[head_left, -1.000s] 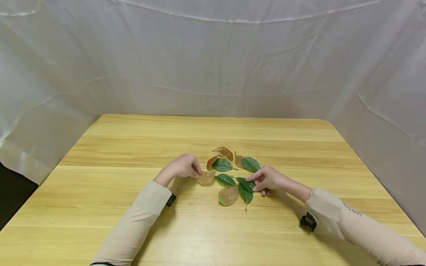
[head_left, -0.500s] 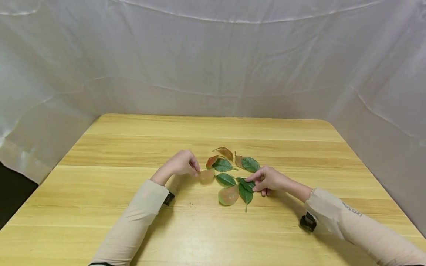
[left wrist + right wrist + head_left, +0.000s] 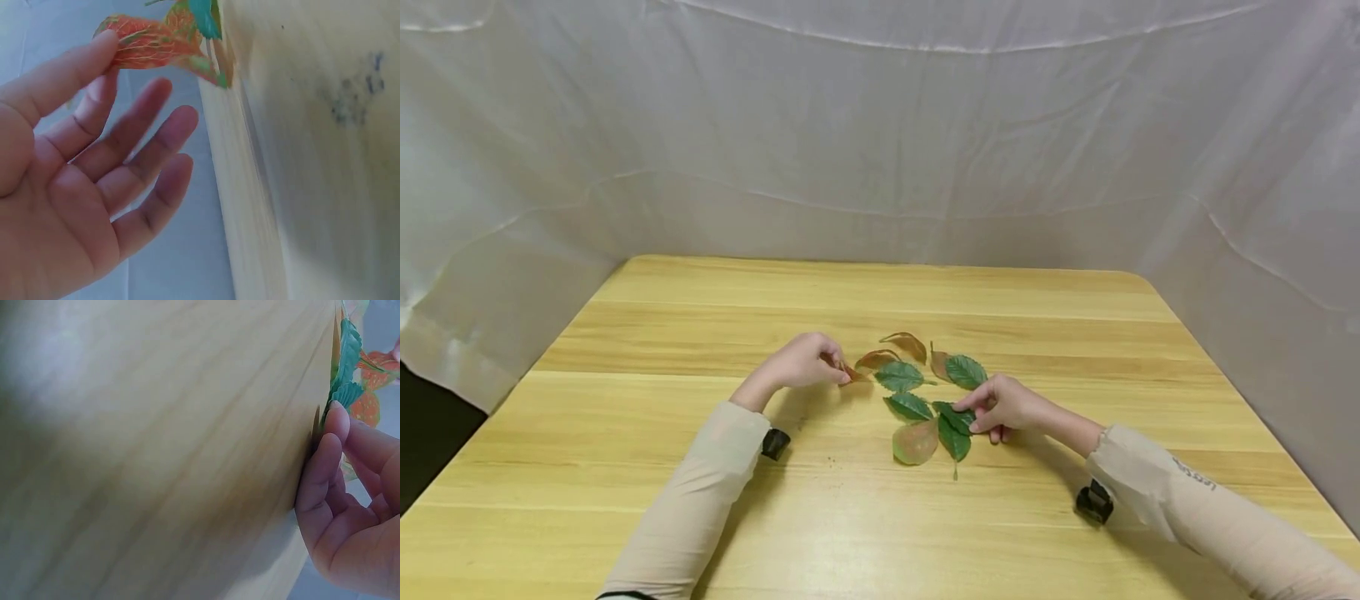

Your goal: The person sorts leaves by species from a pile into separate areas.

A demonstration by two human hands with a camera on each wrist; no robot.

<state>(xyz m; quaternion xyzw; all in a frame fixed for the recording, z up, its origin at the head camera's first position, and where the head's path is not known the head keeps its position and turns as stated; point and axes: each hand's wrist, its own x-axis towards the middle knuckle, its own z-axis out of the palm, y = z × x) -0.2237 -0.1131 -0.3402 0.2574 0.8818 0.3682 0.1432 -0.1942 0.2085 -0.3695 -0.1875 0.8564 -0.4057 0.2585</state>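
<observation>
My left hand (image 3: 805, 360) pinches a brown-orange leaf (image 3: 853, 374) between thumb and forefinger. In the left wrist view that leaf (image 3: 150, 47) looks red-orange with pale veins, and the other fingers are spread loosely below it. On the right of the cluster, my right hand (image 3: 1009, 404) pinches a dark green leaf (image 3: 953, 412) low over the table. This leaf overlaps another green leaf (image 3: 954, 439) that points toward me. The right wrist view has the thumb and forefinger together at the edge of the green leaves (image 3: 348, 359).
Around the hands lie more green leaves (image 3: 899, 377) and brownish ones (image 3: 910, 346). A broad green-brown leaf (image 3: 915, 442) is at the near side. The wooden table (image 3: 880, 533) is bordered by grey-white sheeting (image 3: 880, 167) at the back and sides.
My left hand has moved slightly back and left, and the leaf in its fingers has turned from flat-facing to edge-on, away from the cluster. The right hand has stayed in place.
</observation>
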